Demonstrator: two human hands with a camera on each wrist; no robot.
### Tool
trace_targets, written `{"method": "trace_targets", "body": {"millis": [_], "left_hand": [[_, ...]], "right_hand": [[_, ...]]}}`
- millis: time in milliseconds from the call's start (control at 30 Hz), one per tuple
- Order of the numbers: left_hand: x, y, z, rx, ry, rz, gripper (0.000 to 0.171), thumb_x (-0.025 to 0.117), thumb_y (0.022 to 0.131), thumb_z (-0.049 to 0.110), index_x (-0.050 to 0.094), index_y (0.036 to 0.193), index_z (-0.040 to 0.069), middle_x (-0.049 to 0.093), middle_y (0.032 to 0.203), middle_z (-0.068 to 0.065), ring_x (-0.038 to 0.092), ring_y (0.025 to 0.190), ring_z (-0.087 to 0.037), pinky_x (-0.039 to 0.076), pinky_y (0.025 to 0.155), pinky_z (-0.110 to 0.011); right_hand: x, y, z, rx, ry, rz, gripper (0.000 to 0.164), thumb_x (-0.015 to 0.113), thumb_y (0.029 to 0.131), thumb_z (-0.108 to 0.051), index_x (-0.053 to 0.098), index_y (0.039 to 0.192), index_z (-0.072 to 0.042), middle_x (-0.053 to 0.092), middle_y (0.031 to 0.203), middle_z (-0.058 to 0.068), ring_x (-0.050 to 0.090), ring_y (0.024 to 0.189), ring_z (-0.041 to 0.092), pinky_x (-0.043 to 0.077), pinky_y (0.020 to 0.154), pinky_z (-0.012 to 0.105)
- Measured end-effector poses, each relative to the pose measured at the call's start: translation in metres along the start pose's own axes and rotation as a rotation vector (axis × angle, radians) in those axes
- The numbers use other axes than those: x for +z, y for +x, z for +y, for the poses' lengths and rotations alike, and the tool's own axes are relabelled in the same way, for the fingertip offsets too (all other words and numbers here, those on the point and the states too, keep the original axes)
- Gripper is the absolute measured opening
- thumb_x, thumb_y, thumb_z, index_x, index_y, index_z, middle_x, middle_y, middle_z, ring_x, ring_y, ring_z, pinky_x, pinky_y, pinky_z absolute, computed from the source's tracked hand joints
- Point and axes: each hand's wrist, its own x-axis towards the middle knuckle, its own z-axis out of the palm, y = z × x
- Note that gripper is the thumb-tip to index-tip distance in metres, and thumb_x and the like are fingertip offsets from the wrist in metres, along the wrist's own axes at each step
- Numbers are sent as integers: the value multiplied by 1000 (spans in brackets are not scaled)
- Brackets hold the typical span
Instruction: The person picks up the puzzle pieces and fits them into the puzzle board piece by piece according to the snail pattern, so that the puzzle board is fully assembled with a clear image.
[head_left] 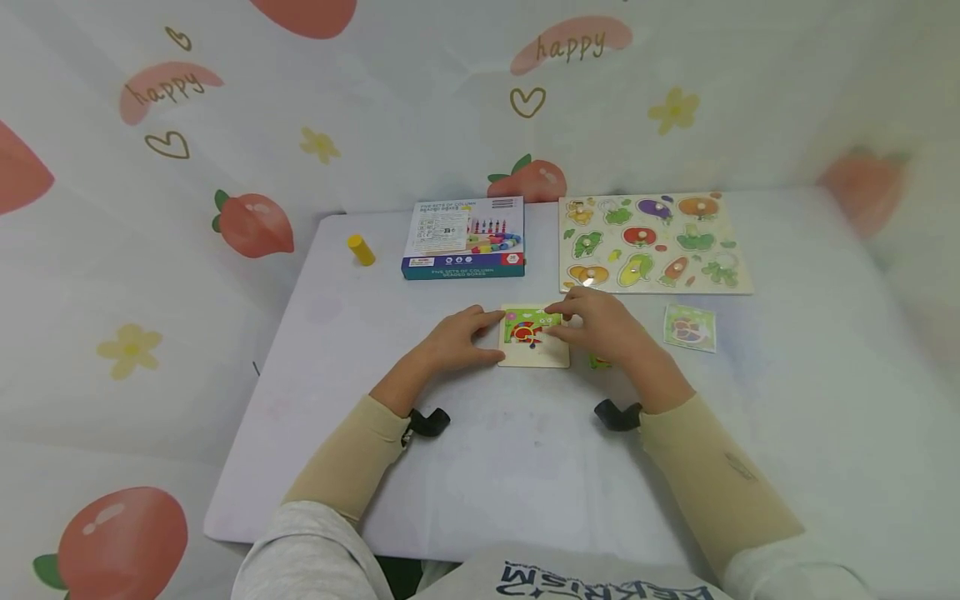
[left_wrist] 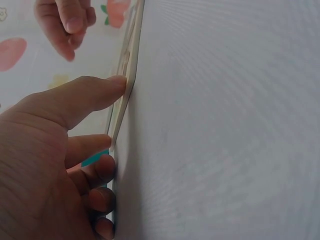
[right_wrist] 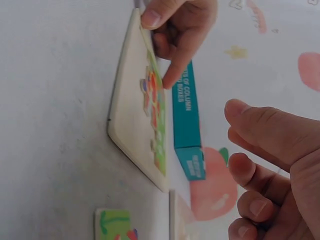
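Observation:
A small square wooden puzzle board (head_left: pixel 534 358) lies on the table, with red and green picture pieces (head_left: pixel 523 332) in its upper part. My left hand (head_left: pixel 457 340) holds the board by its left side, thumb at the near corner and index finger at the far one. Over the board's right side hovers my right hand (head_left: pixel 600 325), its fingers loosely bent. The right wrist view shows nothing between that thumb and those fingers. A loose green puzzle piece (right_wrist: pixel 114 220) lies right of the board, partly covered by the right hand in the head view.
Behind the board stand a boxed bead set (head_left: pixel 465 242) and a large vegetable peg puzzle (head_left: pixel 656 244). A yellow cylinder (head_left: pixel 361 250) stands at the back left. To the right lies a small picture square (head_left: pixel 690 327). A patterned cloth (head_left: pixel 420 108) hangs behind the table.

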Motion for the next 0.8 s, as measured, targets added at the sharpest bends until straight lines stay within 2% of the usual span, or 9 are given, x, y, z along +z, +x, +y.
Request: {"method": "trace_targets", "body": {"millis": [400, 567, 800], "left_hand": [[1, 0, 0, -6, -12, 2, 76, 77, 90, 45, 47, 156, 23, 49, 101, -3, 47, 94, -18, 38, 75, -35], [2, 0, -1, -8, -5, 2, 76, 77, 90, 45, 47, 156, 23, 48, 101, -3, 47, 94, -18, 38, 74, -35], [3, 1, -2, -3, -1, 11, 76, 77, 90, 45, 47, 156, 24, 48, 100, -3, 47, 92, -18, 37, 74, -35]], "right_hand": [[-19, -25, 7, -33, -6, 129, 40, 79, 93, -22, 72, 129, -9, 62, 103, 8, 57, 94, 27, 49, 83, 43], [-27, -31, 11, -21, -29, 141, 40, 79, 92, -22, 72, 129, -8, 63, 102, 9, 57, 95, 30, 49, 82, 44], [-37, -42, 25, 28, -9, 107, 43, 77, 94, -22, 68, 134, -8, 61, 105, 9, 55, 98, 32, 47, 82, 44]]}}
